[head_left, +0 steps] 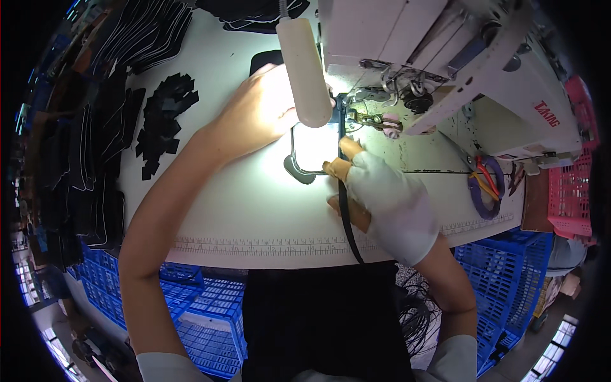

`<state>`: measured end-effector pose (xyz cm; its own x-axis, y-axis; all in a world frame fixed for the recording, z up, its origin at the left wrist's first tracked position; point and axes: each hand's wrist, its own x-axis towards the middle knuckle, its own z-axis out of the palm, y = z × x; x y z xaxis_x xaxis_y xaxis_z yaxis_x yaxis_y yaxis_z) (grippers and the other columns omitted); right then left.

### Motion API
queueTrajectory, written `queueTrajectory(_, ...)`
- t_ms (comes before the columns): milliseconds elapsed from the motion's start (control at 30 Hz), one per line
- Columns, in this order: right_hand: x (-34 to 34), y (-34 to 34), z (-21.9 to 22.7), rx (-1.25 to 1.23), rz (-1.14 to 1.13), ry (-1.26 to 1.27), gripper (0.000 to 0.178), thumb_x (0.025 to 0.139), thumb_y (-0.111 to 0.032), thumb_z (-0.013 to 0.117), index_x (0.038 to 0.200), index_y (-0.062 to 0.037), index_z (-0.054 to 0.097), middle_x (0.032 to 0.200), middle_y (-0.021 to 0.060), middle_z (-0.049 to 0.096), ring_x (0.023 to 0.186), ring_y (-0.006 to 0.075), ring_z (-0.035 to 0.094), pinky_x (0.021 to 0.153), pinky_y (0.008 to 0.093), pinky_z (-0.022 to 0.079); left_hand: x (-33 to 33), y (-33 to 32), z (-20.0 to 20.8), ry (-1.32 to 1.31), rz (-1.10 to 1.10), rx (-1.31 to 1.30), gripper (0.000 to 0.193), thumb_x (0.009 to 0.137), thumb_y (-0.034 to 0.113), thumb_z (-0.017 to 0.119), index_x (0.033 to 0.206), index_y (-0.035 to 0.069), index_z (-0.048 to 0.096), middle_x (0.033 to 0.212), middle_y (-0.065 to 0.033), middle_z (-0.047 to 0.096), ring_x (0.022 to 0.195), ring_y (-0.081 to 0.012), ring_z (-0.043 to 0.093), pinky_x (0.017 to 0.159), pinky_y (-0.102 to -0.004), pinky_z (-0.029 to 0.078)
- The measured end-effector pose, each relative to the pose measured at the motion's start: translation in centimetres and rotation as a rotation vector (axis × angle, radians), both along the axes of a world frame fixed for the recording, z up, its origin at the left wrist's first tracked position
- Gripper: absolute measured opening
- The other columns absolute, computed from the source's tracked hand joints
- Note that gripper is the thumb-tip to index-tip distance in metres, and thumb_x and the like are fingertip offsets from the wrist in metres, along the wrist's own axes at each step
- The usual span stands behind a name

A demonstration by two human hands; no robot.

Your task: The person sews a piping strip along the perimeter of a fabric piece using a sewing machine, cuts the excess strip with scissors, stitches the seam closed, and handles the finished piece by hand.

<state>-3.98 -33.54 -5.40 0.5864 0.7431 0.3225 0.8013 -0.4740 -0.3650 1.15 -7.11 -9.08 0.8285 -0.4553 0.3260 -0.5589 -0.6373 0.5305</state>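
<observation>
My right hand, in a white glove with bare or tan-covered fingertips, is closed around a long black binding strip. The strip runs from the sewing machine's presser foot down past the table's front edge. Left of it lies a black-edged frame-like piece, its middle washed out by glare. My bare left hand rests at the upper left of this piece, near the needle area. A cream tubular lamp and the glare hide most of its fingers.
The sewing machine fills the upper right. Scissors and orange-red handled snips lie on the right. Small black patches and stacks of black pieces lie on the left. Blue crates stand below; a pink basket is far right.
</observation>
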Motion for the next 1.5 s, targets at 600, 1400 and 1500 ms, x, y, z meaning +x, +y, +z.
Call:
queueTrajectory(600, 3.7, 0.6, -0.3, 0.336, -0.317, 0.360, 0.027, 0.092, -0.018, 0.071, 0.114, -0.0031, 0.069, 0.096, 0.0117, 0.069, 0.081, 0.0244, 0.067, 0.069, 0.0317, 0.054, 3.6, 0.0, 2.9, 0.289, -0.273, -0.069, 0.029, 0.084, 0.003, 0.058, 0.099, 0.011, 0.081, 0.106, -0.0054, 0.076, 0.096, -0.0210, 0.067, 0.089, -0.0332, 0.051)
queueTrajectory(1400, 3.6, 0.9, -2.3, 0.499, -0.307, 0.435, 0.027, 0.092, -0.018, 0.073, 0.114, -0.0017, 0.070, 0.096, 0.0100, 0.070, 0.085, 0.0200, 0.066, 0.074, 0.0296, 0.053, 3.0, 0.1, 1.9, 0.054, -0.231, -0.014, 0.035, 0.083, -0.002, 0.055, 0.100, 0.014, 0.081, 0.111, -0.0034, 0.072, 0.105, -0.0209, 0.066, 0.094, -0.0347, 0.052)
queueTrajectory(1500, 3.6, 0.9, -2.4, 0.503, -0.314, 0.440, 0.027, 0.092, -0.018, 0.073, 0.114, -0.0016, 0.071, 0.096, 0.0098, 0.070, 0.085, 0.0194, 0.066, 0.075, 0.0294, 0.053, 1.9, 0.1, 1.5, -0.103, -0.248, 0.053, 0.032, 0.085, 0.002, 0.057, 0.100, 0.015, 0.082, 0.109, -0.0027, 0.070, 0.108, -0.0202, 0.063, 0.095, -0.0350, 0.051)
